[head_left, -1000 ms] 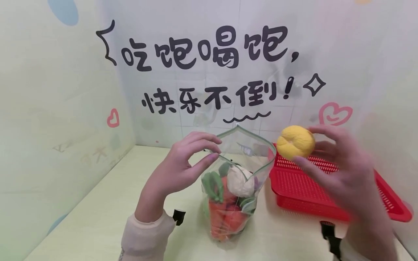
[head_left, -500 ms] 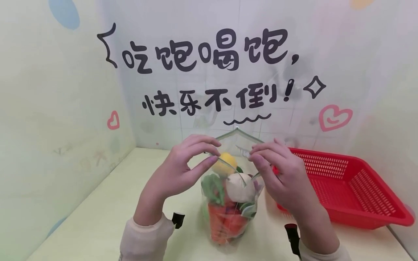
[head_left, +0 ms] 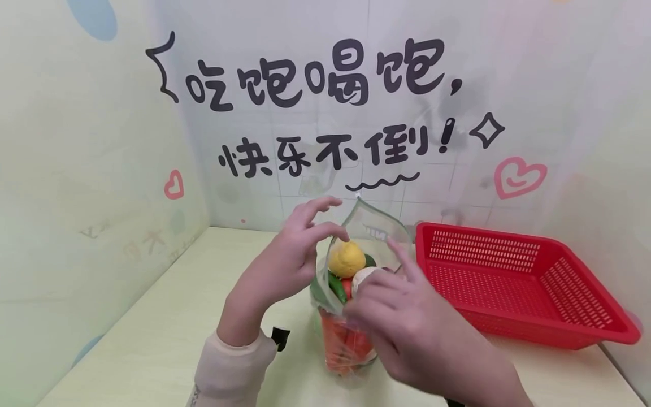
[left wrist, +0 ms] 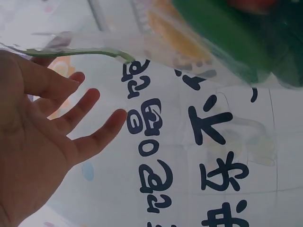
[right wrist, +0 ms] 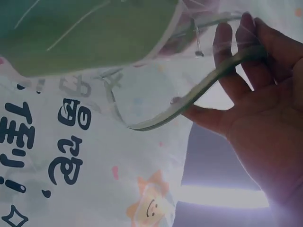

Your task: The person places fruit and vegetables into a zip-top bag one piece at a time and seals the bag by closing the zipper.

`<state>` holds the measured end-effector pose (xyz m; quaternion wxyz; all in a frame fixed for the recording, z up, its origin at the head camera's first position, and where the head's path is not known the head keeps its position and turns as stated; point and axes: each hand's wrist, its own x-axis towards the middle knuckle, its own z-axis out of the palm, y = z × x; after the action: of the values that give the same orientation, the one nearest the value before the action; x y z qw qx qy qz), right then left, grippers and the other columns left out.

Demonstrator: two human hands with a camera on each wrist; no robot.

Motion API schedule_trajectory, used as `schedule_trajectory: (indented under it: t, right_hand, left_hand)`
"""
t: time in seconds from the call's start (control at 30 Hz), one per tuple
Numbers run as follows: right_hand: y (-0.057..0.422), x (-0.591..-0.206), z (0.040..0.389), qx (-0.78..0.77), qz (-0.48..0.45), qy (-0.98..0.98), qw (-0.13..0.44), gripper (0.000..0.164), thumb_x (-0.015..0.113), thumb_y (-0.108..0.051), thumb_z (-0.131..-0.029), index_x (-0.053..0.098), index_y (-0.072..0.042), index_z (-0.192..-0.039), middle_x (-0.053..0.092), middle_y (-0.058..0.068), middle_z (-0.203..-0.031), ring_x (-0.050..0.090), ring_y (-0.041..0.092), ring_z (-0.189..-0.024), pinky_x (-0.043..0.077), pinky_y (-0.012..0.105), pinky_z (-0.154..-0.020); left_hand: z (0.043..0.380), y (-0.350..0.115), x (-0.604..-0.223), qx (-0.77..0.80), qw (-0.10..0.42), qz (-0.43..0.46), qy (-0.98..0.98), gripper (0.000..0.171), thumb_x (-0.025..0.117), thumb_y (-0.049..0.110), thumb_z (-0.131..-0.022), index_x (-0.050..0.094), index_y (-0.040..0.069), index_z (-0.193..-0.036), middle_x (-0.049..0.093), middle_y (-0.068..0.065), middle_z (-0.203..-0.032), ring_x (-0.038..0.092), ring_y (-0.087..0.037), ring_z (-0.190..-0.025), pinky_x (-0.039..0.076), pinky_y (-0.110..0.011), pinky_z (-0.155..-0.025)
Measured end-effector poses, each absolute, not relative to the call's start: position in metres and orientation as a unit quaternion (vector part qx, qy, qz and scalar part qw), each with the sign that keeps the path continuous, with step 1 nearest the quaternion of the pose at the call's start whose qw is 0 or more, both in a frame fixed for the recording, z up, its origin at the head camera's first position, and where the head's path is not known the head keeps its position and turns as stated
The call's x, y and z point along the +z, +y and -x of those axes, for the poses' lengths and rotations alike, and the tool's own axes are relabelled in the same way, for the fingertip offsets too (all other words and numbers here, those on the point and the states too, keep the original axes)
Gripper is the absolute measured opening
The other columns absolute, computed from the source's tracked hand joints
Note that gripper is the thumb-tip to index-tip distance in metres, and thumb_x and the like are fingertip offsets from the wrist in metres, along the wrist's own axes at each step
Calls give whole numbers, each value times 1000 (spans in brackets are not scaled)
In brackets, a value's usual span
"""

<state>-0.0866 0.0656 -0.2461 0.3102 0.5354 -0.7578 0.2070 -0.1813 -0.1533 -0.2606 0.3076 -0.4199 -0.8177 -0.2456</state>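
Note:
A clear zip bag (head_left: 338,333) with a green-edged mouth stands upright, its mouth gaping. Through it show orange-red vegetables, a green pepper (head_left: 337,287), a white vegetable (head_left: 365,277) and, on top, a yellow citrus-like fruit (head_left: 347,259). My right hand (head_left: 412,325) pinches the front rim; the right wrist view has the green zip strip (right wrist: 208,82) running in across its fingers. At the left rim, my left hand (head_left: 285,254) touches the edge with a fingertip. Its other fingers spread loosely beside the film in the left wrist view.
A red perforated basket (head_left: 483,288) sits on the pale table (head_left: 168,316), right of the bag. Behind rises a wall (head_left: 285,209) with black lettering, and side walls flank the table.
The yellow fruit has gone from my right hand into the bag. That hand has moved left to the front rim, pulling it down, while my left fingers have loosened and spread.

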Motion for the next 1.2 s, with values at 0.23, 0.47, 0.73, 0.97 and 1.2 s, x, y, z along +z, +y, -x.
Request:
schedule_trajectory:
  t: [0.23, 0.47, 0.73, 0.97, 1.2]
  right_hand:
    - [82, -240, 71, 190, -601, -769, 106, 27, 72, -37, -84, 64, -32, -109, 59, -24, -96, 44, -10, -100, 20, 62, -110]
    - [138, -231, 97, 328, -629, -685, 167, 38, 77, -4, -77, 68, -13, -113, 66, -2, -104, 54, 17, -104, 23, 49, -114]
    - [161, -238, 144, 286, -392, -772, 411, 38, 81, 13, -58, 74, 0, -93, 70, 13, -94, 63, 16, -99, 30, 45, -111]
    - [154, -238, 149, 262, -335, -773, 470, 41, 82, 7, -64, 74, -3, -103, 71, 10, -98, 63, 20, -93, 46, 14, -87]
    - [113, -230, 108, 230, -474, -761, 378, 51, 61, -4, -69, 65, -5, -119, 58, 14, -128, 46, 33, -121, 11, 70, -107]
  left_hand:
    - [187, -155, -263, -136, 366, 371, -843, 28, 59, 0, -81, 67, 22, -96, 45, -10, -140, 39, -28, -127, 45, -46, -97]
    - [187, -184, -250, -169, 388, 414, -806, 14, 76, 10, -76, 66, 18, -83, 65, 1, -104, 52, -19, -107, 46, -34, -93]
    - [171, -199, -243, -340, 367, 451, -739, 31, 78, -9, -71, 72, 6, -98, 69, 2, -88, 61, -6, -74, 52, -20, -70]
    - [159, -182, -234, -348, 376, 452, -730, 33, 80, -3, -72, 70, 3, -103, 68, 2, -82, 60, -5, -69, 54, -22, -67]
    - [152, -166, -241, -331, 264, 453, -785, 31, 76, 6, -81, 66, 7, -110, 66, 6, -85, 58, -3, -75, 55, -22, -62]
